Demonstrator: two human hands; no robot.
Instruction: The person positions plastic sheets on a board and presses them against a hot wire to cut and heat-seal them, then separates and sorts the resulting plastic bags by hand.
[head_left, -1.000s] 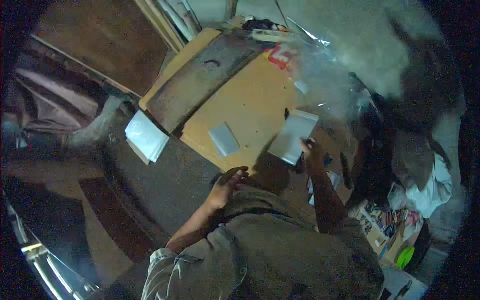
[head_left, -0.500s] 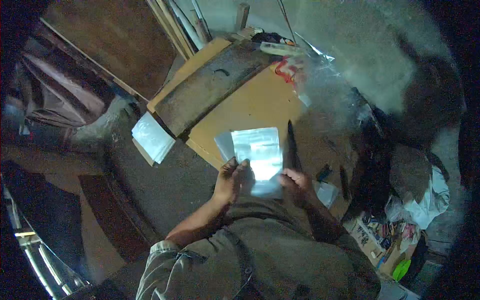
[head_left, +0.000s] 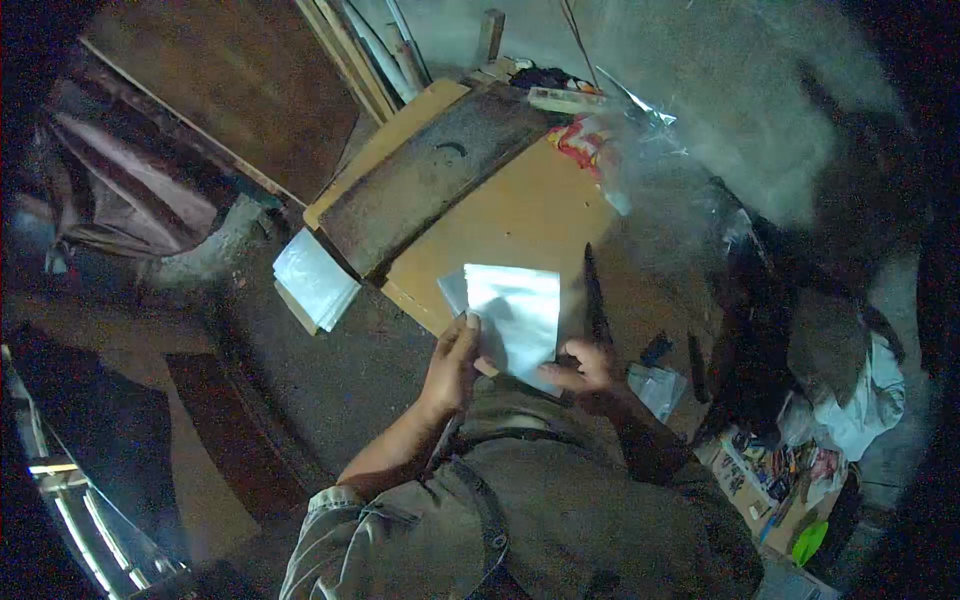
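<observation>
A shiny whitish sheet (head_left: 520, 305), which looks like a flat plastic bag or a thin stack of them, is held in front of my body. My left hand (head_left: 455, 355) grips its left edge, thumb on top. At its lower right edge, my right hand (head_left: 588, 368) is closed on it, fingers partly in shadow. A greyer piece shows behind the sheet's upper left corner. Off to the left lies a similar whitish stack (head_left: 316, 275), its layers slightly fanned, with brownish card under it.
A tan board (head_left: 480, 215) lies ahead, with a dark worn plank (head_left: 430, 175) across it. A dark blade-like strip (head_left: 595, 290) and a small clear packet (head_left: 657, 390) are to the right. A box of mixed small items (head_left: 770, 470) stands lower right.
The sheet has tilted, so its bright glare has faded and its surface looks even. My right hand has shifted slightly inward along the lower edge. The camera view has moved a little.
</observation>
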